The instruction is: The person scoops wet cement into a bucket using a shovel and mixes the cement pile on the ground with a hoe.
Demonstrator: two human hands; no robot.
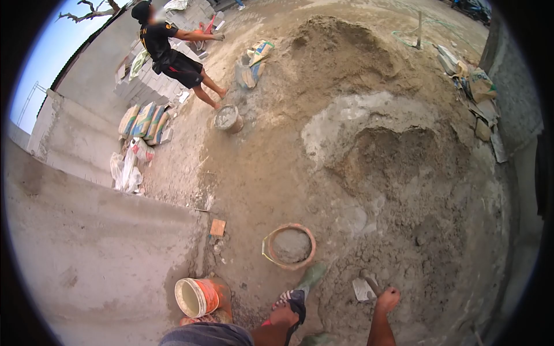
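My right hand is closed in a fist around the handle of a trowel. The trowel's flat pale blade lies against the wet grey mortar. My left hand rests low by my leg, against dark cloth; its fingers cannot be made out clearly. Ahead of my green boot stands a round bucket holding grey mortar, its handle hanging to the left side. To the left of my legs, a white and orange pail stands tilted.
A co-worker stands barefoot at upper left, near another mortar bucket. Cement bags are stacked by the left wall. A large sand heap rises behind the mortar. A square tile piece lies near the wall's end.
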